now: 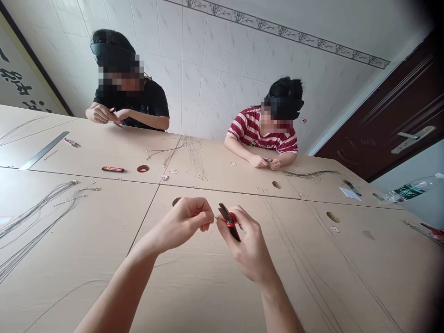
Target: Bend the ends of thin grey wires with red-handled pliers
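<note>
My left hand (189, 219) is closed in a pinch at the middle of the view, with a thin wire (215, 218) at its fingertips. Just to the right, my right hand (246, 243) is wrapped round red-and-black pliers (231, 224), their dark jaws pointing up and to the left. The wire reaches across the small gap between both hands, and its fine end hangs below. How the wire meets the right fingertips is too small to tell. Both hands are held above the pale wooden table (194, 296).
Wire bundles lie at the left (45, 203), back middle (189, 150) and right (287, 231). A ruler (45, 150), a red-black box (113, 169) and a bottle (414, 189) lie farther off. Two people sit across the table, hands on small items. Round holes (333, 217) pierce the tabletop.
</note>
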`<control>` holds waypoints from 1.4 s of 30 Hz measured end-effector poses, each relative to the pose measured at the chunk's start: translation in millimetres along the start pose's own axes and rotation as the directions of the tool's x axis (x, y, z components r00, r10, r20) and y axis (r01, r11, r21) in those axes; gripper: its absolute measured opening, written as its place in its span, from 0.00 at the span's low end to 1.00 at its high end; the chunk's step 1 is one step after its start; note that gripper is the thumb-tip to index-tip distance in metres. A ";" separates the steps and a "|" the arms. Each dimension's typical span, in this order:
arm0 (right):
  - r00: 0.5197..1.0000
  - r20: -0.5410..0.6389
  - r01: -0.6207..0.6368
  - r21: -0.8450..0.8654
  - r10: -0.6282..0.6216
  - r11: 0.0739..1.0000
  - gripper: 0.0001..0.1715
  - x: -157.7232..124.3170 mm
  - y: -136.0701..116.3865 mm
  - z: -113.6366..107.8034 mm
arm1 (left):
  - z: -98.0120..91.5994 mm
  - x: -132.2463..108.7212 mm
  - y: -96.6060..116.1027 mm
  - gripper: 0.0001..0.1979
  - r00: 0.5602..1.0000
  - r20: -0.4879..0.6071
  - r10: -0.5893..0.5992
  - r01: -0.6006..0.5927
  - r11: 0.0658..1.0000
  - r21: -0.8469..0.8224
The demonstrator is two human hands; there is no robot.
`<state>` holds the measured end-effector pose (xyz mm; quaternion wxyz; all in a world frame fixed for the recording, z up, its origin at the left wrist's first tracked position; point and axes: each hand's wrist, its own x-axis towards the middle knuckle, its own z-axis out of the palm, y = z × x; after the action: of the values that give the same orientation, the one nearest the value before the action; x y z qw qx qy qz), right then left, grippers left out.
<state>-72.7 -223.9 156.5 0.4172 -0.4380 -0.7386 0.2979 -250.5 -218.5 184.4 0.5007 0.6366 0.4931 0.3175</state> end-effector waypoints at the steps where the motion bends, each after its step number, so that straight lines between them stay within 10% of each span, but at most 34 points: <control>1: 1.000 -0.002 -0.003 -0.001 0.003 1.000 0.08 -0.3 0.0 -0.6 | -0.5 -0.4 0.3 0.09 1.000 -0.004 -0.001 0.001 1.000 0.000; 23: 0.989 -0.147 0.010 0.033 -0.005 0.999 0.04 -1.8 4.0 -13.0 | -14.1 -0.2 -10.7 0.14 0.994 0.071 0.080 -0.084 0.995 0.055; 31: 0.989 -0.148 0.015 0.095 0.000 0.995 0.04 -7.2 -8.1 2.4 | 8.2 -1.5 0.3 0.10 0.929 -0.304 0.211 -0.131 0.956 0.264; 42: 0.990 -0.131 -0.021 0.175 0.044 0.984 0.15 -8.1 -12.8 12.2 | 33.4 2.9 -6.1 0.10 0.817 -0.363 0.448 -0.189 0.804 0.564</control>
<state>-86.3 -237.7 158.2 0.4975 -0.4312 -0.6727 0.3376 -221.5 -226.6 168.4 0.1158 0.7213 0.5483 0.4070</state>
